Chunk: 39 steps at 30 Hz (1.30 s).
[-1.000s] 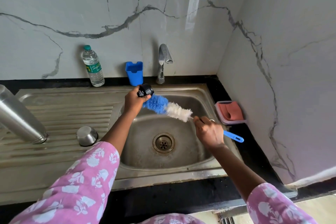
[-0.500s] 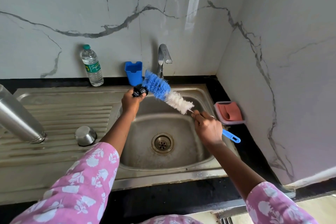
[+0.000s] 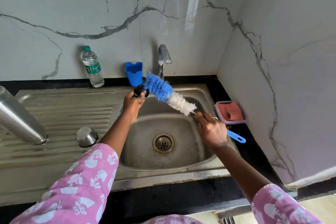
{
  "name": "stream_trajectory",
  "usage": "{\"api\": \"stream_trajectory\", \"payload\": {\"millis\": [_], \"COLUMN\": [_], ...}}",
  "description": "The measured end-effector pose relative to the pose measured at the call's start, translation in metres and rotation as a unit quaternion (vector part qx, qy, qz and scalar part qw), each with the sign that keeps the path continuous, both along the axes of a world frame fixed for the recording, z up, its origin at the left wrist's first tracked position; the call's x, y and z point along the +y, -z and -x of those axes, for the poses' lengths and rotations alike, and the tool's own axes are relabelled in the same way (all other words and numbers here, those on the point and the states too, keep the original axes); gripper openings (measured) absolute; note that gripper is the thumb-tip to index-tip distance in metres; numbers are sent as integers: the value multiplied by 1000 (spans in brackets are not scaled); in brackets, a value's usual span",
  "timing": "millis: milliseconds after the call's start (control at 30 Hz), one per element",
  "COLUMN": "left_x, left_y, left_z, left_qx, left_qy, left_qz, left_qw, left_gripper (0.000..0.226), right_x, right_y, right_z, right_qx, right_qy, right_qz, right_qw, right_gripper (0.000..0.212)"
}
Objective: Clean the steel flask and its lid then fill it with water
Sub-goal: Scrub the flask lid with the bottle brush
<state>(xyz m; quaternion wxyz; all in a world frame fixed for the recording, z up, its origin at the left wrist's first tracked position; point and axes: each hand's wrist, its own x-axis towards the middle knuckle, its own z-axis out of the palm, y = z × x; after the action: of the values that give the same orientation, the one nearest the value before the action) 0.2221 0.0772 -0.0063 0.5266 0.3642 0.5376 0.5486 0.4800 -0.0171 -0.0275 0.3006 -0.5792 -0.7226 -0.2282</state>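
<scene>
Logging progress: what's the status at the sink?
Left hand shut on black lid; right hand shut on brush. Brush against lid, over basin. Flask on drainboard. Nothing in the way.

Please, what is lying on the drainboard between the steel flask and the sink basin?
In the head view, a small steel cup sits upside down on the ribbed drainboard, between the steel flask and the sink basin. It touches neither.

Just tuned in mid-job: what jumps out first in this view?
The blue-and-white bottle brush slants over the sink, gripped by the right hand, its blue end against the small black lid in the left hand. On the draining board at left, the steel flask stands mouth-down beside an upturned steel cup.
</scene>
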Motion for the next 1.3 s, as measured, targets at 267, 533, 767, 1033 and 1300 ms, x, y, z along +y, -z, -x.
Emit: {"api": "stream_trajectory", "payload": {"millis": [267,533,767,1033,1300], "left_x": [-5,-5,-7,-8,-4], "left_y": [1,6,4,10,11], "left_z": [-10,-4,-9,-11,-2], "left_qx": [-83,-103,-132,-118,-148], "left_qy": [39,17,4,18,-14], "left_qz": [15,20,20,17,2], "left_qw": [996,994,991,993,989], "left_gripper": [40,37,37,38,38], "right_x": [6,0,5,9,9], "right_y": [-9,-5,-7,-8,-11], "right_z": [4,-10,-2,-4,-14], "right_qx": [-22,-42,-40,-25,-53], "right_qy": [4,-29,-27,-25,-42], "right_qz": [-23,-53,-65,-51,-60], "right_qw": [999,997,997,998,996], "right_gripper": [16,31,26,30,31]}}
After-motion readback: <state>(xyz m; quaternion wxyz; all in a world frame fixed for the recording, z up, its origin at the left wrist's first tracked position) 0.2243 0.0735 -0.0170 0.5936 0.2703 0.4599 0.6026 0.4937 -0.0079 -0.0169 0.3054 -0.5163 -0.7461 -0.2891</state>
